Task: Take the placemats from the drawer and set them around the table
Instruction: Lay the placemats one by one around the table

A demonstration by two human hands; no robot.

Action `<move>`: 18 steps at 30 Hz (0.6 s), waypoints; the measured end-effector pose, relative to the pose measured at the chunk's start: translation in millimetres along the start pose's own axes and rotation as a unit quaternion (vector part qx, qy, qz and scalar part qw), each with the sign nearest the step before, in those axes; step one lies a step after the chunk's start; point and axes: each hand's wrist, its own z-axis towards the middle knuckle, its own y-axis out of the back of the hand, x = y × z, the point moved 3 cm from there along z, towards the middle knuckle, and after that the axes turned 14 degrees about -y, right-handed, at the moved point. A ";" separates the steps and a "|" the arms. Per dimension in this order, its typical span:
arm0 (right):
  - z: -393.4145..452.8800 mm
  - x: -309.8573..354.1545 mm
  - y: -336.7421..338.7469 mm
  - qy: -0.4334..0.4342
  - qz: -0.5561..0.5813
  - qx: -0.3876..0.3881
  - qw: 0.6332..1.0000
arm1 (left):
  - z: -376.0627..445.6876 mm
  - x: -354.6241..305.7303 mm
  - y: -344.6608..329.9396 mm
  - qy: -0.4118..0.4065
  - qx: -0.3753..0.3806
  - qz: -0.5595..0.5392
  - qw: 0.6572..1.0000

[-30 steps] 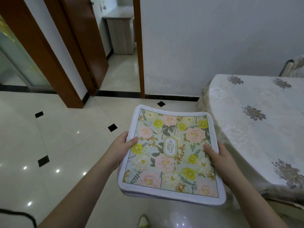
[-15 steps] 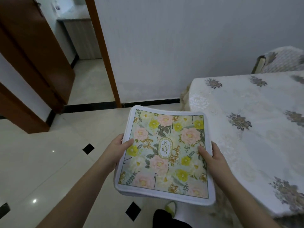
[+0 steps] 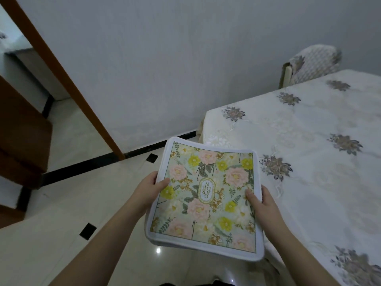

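I hold a stack of floral placemats (image 3: 208, 199) flat in front of me, pink and yellow flowers on pale green with a white border. My left hand (image 3: 149, 188) grips the stack's left edge, thumb on top. On the right edge sits my right hand (image 3: 260, 201), thumb also on top. The table (image 3: 309, 145), covered in a cream embroidered cloth, stands to my right; the stack's right edge hangs just beside its near corner. How many mats are in the stack cannot be told.
A chair (image 3: 309, 65) draped in patterned fabric stands at the table's far side against the white wall. A brown door frame (image 3: 68, 83) and open doorway are at the left. Glossy cream floor tiles with black insets lie below.
The view has swung right and moved closer to the table, which now fills more of the right side. Both hands keep the same grip on the stack.
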 end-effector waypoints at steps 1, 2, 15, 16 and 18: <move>4.3 -0.3 0.6 -0.006 0.003 -0.004 1.000 | 9.5 -0.9 -2.2 -0.003 0.009 0.004 1.000; 7.6 -0.3 0.4 -0.010 0.005 -0.007 1.000 | 18.4 -1.7 -3.3 -0.004 0.017 0.006 1.000; 70.2 13.4 -1.9 -0.116 0.089 -0.162 0.976 | 203.0 -15.6 -66.4 -0.049 0.209 0.016 0.977; 73.6 14.4 -3.9 -0.124 0.104 -0.183 0.970 | 214.9 -17.7 -73.7 -0.054 0.225 0.022 0.973; 77.8 16.0 -9.1 -0.145 0.130 -0.224 0.955 | 236.2 -23.0 -88.5 -0.069 0.265 0.029 0.961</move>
